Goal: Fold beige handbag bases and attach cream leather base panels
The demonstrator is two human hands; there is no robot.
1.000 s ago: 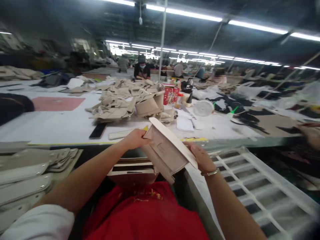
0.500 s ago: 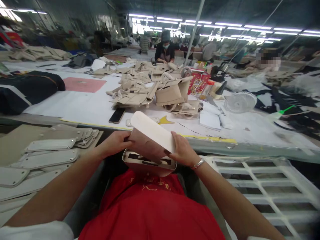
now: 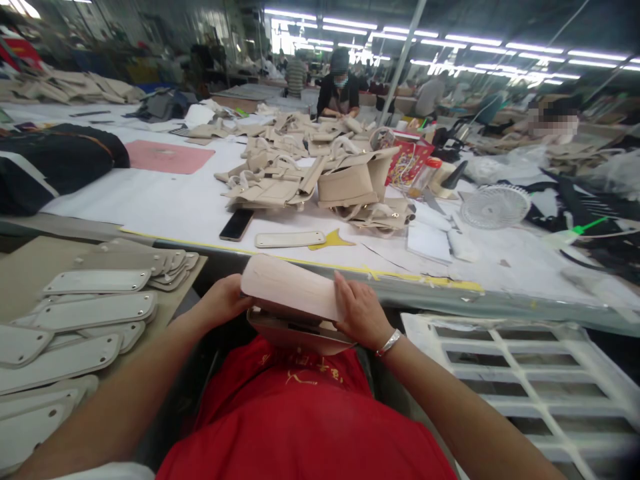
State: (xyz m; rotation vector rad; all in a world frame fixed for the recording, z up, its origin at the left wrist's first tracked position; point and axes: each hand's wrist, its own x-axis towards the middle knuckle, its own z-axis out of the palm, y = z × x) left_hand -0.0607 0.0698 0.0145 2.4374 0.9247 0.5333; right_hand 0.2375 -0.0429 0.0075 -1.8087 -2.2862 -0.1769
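A pale beige bag rests on my lap, its light flap raised and tilted over the narrow body below. At the flap's left end, my left hand is closed on the edge. My right hand grips the right end, its fingers on the flap and thumb low near the bag's opening. The inside of the bag is mostly hidden under the flap. On the table just beyond lie a pale strip with rivets, a yellow scrap and a dark phone.
Riveted pale pieces are stacked on a board at the left. Beige bags pile up on the white table. A white rack stands at the right. A person works across the table.
The flap has come down lower over the bag's opening, covering more of it, and both hands moved down with it. The riveted strip on the table now shows whole.
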